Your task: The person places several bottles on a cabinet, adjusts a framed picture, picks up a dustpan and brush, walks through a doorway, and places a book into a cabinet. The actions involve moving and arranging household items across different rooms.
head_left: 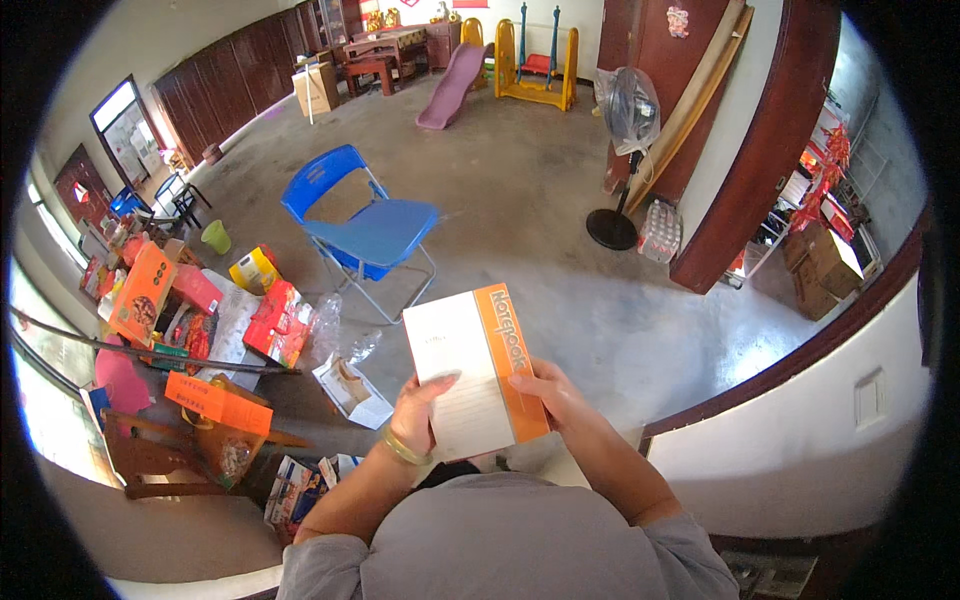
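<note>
Hands raised at chest height, we grip a closed orange-and-white notebook (477,372): left hand (415,412) clasps its lower edge, right hand (548,392) its spine side, above the floor before a blue folding chair (360,225); unopened yet.

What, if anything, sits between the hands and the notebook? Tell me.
Nothing visible does. The left hand already grips the lower left of the orange and white notebook, thumb across its cover, and the right hand holds its lower right edge. Both touch it directly.
</note>
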